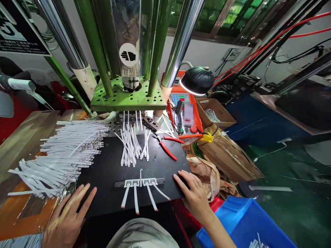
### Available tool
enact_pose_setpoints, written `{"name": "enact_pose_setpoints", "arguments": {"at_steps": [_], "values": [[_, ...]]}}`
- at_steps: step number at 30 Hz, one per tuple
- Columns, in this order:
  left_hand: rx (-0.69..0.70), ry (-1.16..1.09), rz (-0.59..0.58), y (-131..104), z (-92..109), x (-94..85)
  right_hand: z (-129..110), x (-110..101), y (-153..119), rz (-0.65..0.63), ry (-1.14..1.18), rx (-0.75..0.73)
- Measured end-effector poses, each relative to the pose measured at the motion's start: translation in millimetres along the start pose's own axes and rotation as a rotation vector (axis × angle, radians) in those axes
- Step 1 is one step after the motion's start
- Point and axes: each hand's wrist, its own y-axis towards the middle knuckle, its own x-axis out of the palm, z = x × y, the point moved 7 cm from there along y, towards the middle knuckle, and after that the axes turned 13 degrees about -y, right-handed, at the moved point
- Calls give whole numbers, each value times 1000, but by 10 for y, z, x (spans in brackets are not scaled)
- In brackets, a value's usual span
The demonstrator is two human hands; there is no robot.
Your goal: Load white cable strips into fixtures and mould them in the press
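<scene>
My left hand [71,213] lies flat with fingers spread at the left front edge of the black work surface [103,193], beside a big heap of white flat strips [69,148]. Resting on the right edge, my right hand [192,193] has its fingers stretched out and holds nothing. Between the hands lies a white moulded piece [141,182] on a clear bar, with several white strips pointing toward me. Farther back is a smaller bunch of white strips [130,144]. Red-handled cutting pliers [167,148] lie to its right.
A green press plate [129,100] on steel columns stands over the back of the surface. At right are an orange control box [186,113], a black lamp [198,81], cardboard boxes [227,151] and a blue bin [240,220] on the floor.
</scene>
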Motion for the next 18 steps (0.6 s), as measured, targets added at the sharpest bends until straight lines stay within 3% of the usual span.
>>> {"name": "enact_pose_setpoints", "arguments": {"at_steps": [18], "values": [[-20, -52, -56, 74, 57, -64, 17, -46, 14, -37, 53, 7]]}}
